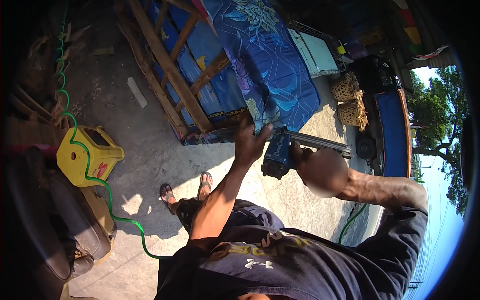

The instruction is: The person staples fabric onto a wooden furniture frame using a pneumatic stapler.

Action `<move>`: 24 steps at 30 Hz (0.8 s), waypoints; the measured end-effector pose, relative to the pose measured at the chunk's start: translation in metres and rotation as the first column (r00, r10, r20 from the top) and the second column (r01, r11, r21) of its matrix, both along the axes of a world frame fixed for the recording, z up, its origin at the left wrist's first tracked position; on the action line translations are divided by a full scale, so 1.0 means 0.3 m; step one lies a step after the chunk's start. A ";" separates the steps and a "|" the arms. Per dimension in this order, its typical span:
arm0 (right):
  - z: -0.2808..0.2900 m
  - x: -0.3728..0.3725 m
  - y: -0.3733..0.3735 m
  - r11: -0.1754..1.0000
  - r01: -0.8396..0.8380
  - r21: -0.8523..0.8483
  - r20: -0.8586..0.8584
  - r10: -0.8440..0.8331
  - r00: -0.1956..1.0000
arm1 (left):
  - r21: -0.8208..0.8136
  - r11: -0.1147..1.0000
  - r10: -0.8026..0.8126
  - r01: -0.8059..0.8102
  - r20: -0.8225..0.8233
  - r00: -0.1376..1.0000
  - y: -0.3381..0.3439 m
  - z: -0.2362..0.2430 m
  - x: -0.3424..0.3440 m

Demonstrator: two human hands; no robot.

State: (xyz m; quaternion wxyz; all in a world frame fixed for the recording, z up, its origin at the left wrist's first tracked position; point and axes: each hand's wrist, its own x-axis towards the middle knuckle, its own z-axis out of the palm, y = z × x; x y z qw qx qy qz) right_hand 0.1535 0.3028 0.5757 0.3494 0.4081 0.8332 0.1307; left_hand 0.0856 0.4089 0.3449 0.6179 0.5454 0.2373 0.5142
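Observation:
A blue pneumatic staple gun (276, 156) with a long metal magazine is gripped in my right hand (324, 171), which is partly blurred in the picture. Its nose end lies close to the lower edge of a blue floral fabric (280, 65). That cloth covers a padded piece of furniture whose wooden frame (172, 62) shows bare slats on the left. My left hand (246, 146) pinches the fabric against the bottom rail, beside the gun. The cloth edge under my fingers is partly hidden.
A yellow plastic stool (90, 156) stands at left, with a coiled green air hose (107, 190) across it. Dark cushioned seating (45, 215) lies below. Woven baskets (347, 102) and a vehicle with a blue side panel (393, 132) stand at right.

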 end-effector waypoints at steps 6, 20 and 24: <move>-0.012 -0.027 0.088 0.903 0.300 -0.307 0.099 -0.284 0.954 | -0.011 0.997 -0.070 0.071 0.078 0.995 -0.001 -0.036 -0.010; 0.022 -0.045 0.127 0.894 0.321 -0.313 0.093 -0.308 0.947 | -0.142 0.990 -0.033 0.006 -0.190 0.981 0.090 0.056 0.019; 0.066 -0.022 0.105 0.974 0.007 -0.228 0.157 0.029 0.987 | -0.092 0.992 -0.092 0.085 -0.074 0.993 0.092 0.032 0.027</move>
